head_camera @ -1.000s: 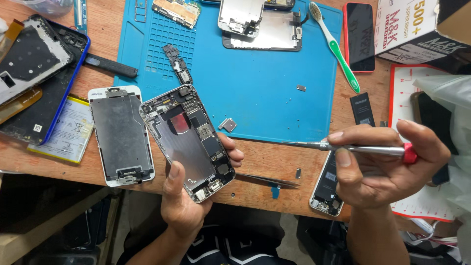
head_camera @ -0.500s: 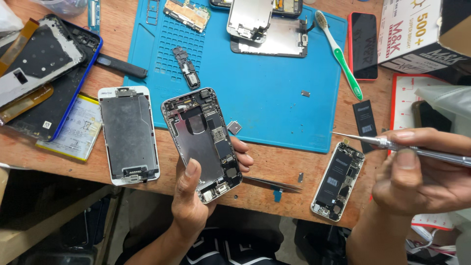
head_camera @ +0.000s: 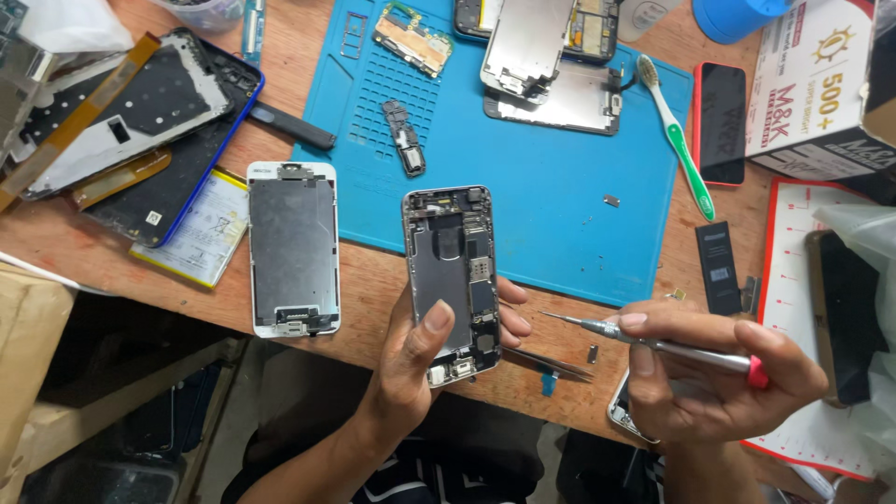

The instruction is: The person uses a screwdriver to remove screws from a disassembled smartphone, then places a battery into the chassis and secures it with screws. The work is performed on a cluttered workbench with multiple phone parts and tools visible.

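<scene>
The left hand [head_camera: 411, 369] grips the opened phone [head_camera: 452, 280] steady, while the right hand [head_camera: 714, 383] pinches a screwdriver [head_camera: 653, 341] just beside it.

The lower back of the opened phone [head_camera: 452, 280] was hidden by the left hand [head_camera: 411, 373], another phone [head_camera: 623, 411] was largely covered by the right hand [head_camera: 719, 387], and the cardboard box [head_camera: 821, 84] was cut off by the right edge.
</scene>
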